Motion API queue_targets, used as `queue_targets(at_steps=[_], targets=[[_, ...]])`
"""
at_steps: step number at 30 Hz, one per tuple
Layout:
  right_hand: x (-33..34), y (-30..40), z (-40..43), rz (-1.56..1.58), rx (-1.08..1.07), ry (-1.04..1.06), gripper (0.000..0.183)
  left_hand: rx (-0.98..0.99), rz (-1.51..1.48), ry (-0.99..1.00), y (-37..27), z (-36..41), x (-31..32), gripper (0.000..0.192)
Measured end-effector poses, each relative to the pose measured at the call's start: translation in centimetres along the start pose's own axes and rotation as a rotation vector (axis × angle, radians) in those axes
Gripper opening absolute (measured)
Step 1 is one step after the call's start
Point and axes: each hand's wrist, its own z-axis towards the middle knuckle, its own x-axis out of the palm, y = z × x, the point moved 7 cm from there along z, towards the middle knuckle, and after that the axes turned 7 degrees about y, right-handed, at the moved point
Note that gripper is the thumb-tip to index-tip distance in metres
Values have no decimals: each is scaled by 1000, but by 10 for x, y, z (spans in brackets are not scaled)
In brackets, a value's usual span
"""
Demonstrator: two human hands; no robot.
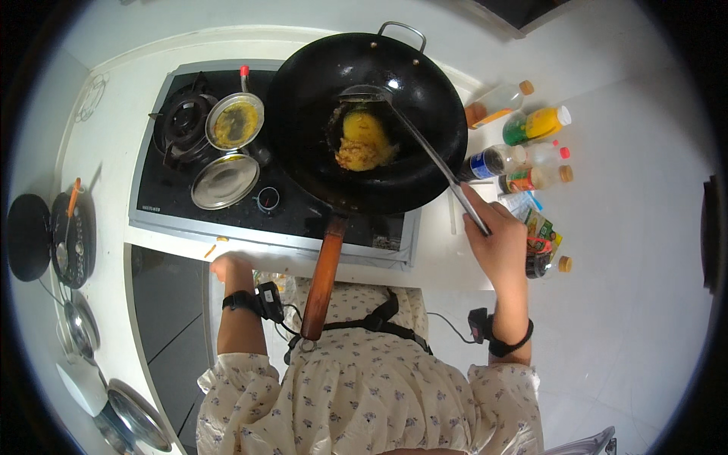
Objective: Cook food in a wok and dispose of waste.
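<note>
My right hand (497, 242) grips the long metal handle of a wok spatula (432, 153). Its head lies inside a large black wok (310, 153), just beyond a yellow, partly browned piece of food that looks like fried egg (363, 139). The wok sits over the right side of a black-topped gas stove (227, 224), with its wooden handle (324, 278) pointing towards my body. At the counter's front edge, left of that handle, is my left hand (232, 266); its fingers are mostly hidden, and no held thing shows.
Left of the wok stand a small metal pot (235, 122) with yellowish contents, its metal lid (226, 182) and a bare burner (185, 119). Several bottles (534, 125) line the right side, near food packets (540, 227). Pans (71, 242) hang at far left.
</note>
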Motion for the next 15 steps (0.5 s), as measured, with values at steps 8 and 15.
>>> queue_targets(at_steps=[8, 15], targets=[[20, -8, -20, -31, -6, 77, 44, -20, -65, 12, 2, -1, 0, 48], [-14, -5, -64, 55, 56, 89, 43, 4, -31, -17, -4, -22, -7, 47]])
